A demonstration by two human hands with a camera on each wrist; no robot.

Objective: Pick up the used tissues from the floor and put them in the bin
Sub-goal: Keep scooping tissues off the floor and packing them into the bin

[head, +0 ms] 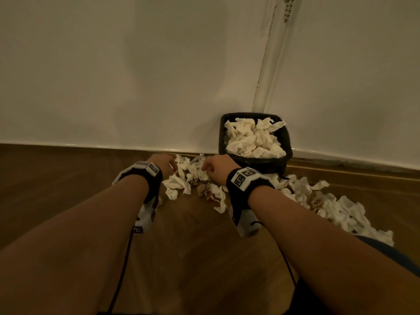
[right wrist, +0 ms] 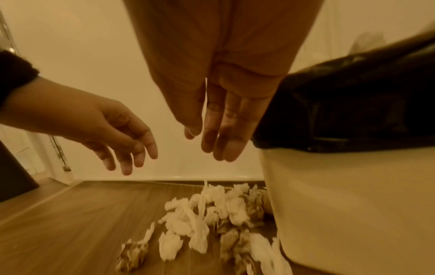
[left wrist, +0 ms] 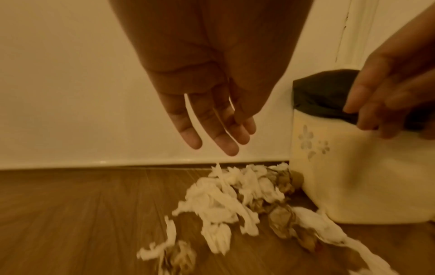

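Bare floor (head: 68, 178) left of tissues (head: 188, 180), bin (head: 281, 142) and wall (head: 136, 76) crowding right, behind

Head view high, forward-down; wrist views low, share tissues (left wrist: 226, 201).

In the head view both hands' fingertips are hiding behind their backs; the wrist views are blurring the floor tissues (left wrist: 219, 202).
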